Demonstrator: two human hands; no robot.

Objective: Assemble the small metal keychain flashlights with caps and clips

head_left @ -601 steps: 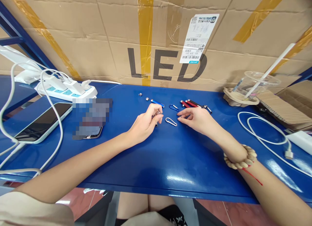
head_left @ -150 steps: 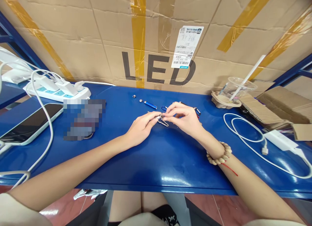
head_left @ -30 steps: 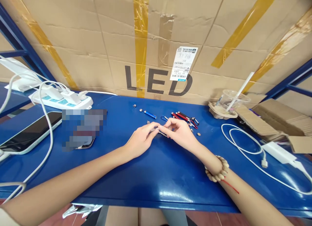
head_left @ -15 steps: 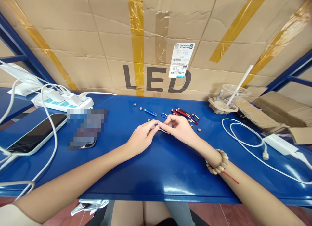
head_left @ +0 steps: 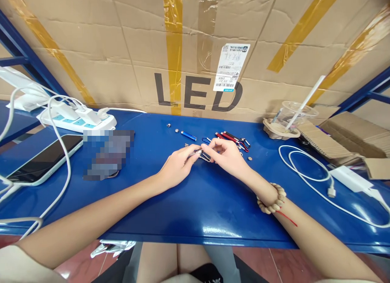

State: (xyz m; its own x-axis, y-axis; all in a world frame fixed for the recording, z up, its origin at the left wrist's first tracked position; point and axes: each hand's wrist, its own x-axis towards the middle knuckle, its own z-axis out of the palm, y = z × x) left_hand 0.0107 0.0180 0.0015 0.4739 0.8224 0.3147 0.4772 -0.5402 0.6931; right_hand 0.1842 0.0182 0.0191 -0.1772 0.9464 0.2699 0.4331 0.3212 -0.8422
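My left hand (head_left: 178,163) is closed on what looks like a small silver keychain flashlight (head_left: 199,152), its body mostly hidden by the fingers. A metal carabiner clip (head_left: 206,157) dangles at its right end. My right hand (head_left: 227,155) pinches the same end, thumb and index finger meeting the left fingertips. Just beyond the hands lies a blue tube (head_left: 189,136), with two small metal caps (head_left: 176,130) to its left. Behind my right hand are several red and black keychain flashlights (head_left: 228,137) with clips. A small round piece (head_left: 250,158) rests right of that hand.
A large cardboard box (head_left: 131,51) stands behind the blue table (head_left: 189,218). On the left are a power strip (head_left: 103,124), a phone (head_left: 45,161) and a blurred-out dark object (head_left: 109,155). To the right stand a plastic cup (head_left: 292,114), a white cable (head_left: 307,177) and a notebook (head_left: 323,140).
My fingertips have parted slightly, so more of the silver flashlight's end and its carabiner shows. Both hands still hold it. The view has shifted a little.
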